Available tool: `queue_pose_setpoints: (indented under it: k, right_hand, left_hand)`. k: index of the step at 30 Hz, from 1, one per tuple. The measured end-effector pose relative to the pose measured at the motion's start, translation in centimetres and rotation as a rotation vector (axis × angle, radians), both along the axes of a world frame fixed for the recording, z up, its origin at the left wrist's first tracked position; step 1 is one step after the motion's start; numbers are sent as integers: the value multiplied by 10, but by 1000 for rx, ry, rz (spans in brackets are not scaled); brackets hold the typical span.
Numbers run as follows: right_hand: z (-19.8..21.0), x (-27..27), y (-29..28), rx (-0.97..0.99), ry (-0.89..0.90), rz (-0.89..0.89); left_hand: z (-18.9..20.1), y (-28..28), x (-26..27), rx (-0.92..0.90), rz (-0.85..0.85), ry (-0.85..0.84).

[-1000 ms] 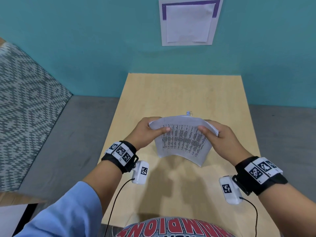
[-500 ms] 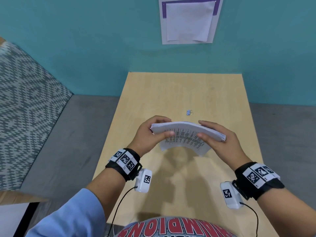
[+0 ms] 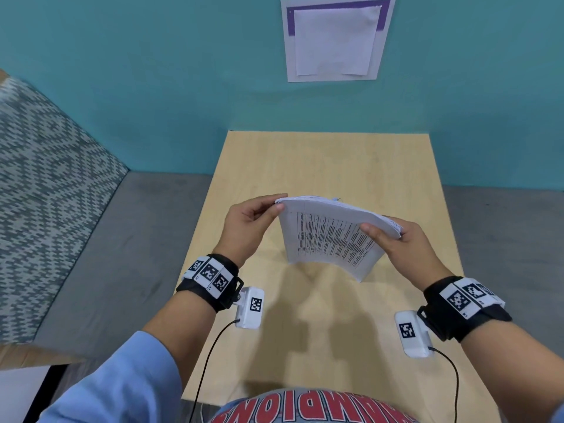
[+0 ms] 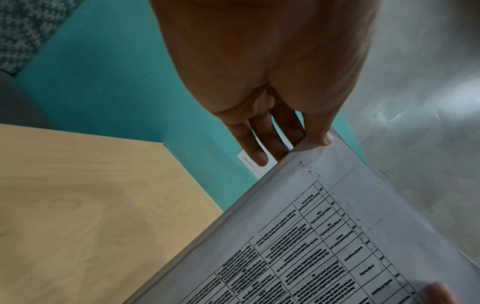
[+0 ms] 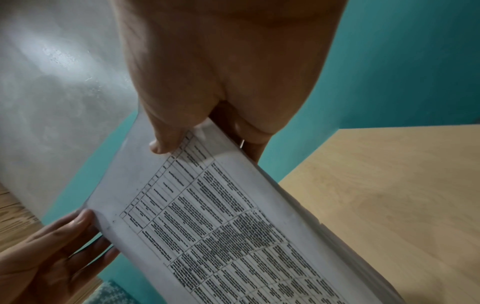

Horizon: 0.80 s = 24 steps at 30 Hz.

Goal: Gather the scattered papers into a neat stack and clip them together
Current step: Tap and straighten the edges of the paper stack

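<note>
A stack of white papers (image 3: 329, 236) with a printed table on its face hangs tilted above the wooden table (image 3: 320, 160), the print turned towards me. My left hand (image 3: 268, 209) pinches its upper left corner, thumb in front and straight fingers (image 4: 259, 152) behind. At the right edge, my right hand (image 3: 384, 236) grips the stack with the thumb (image 5: 162, 144) on the face and the fingers behind. A small blue binder clip (image 3: 335, 199) lies on the table beyond, only just showing over the stack's top edge.
The table stands against a teal wall (image 3: 183, 87), where a white sheet with a purple border (image 3: 335, 38) hangs. Grey floor (image 3: 122, 254) lies on both sides and a patterned carpet (image 3: 45, 184) is at the left. Bare wood shows beneath the stack.
The stack lay almost flat half a second ago; it has tipped up so its printed face shows. My left thumb slid from the face to the corner. The clip is now mostly hidden.
</note>
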State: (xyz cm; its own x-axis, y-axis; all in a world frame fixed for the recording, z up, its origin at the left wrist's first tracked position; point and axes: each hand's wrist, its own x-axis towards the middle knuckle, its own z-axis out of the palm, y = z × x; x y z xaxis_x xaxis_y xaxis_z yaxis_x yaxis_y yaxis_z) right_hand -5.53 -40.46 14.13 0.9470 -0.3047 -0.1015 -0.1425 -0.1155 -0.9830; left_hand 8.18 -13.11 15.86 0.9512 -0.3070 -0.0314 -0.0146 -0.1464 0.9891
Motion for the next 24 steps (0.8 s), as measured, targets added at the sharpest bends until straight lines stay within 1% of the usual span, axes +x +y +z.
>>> queue_pose_setpoints:
  k: [8, 13, 19, 24]
  right_hand:
    - [4, 3, 7, 6, -4, 9]
    - [2, 5, 12, -8, -7, -2]
    - [3, 2, 14, -2, -24, 27]
    - [0, 4, 12, -40, 15, 3]
  left_hand:
    - [-5, -11, -1, -14, 56, -17]
    - [-9, -20, -8, 1, 56, -38]
    - [-13, -32, -18, 39, 25, -23]
    - [-15, -32, -12, 133, 51, -81]
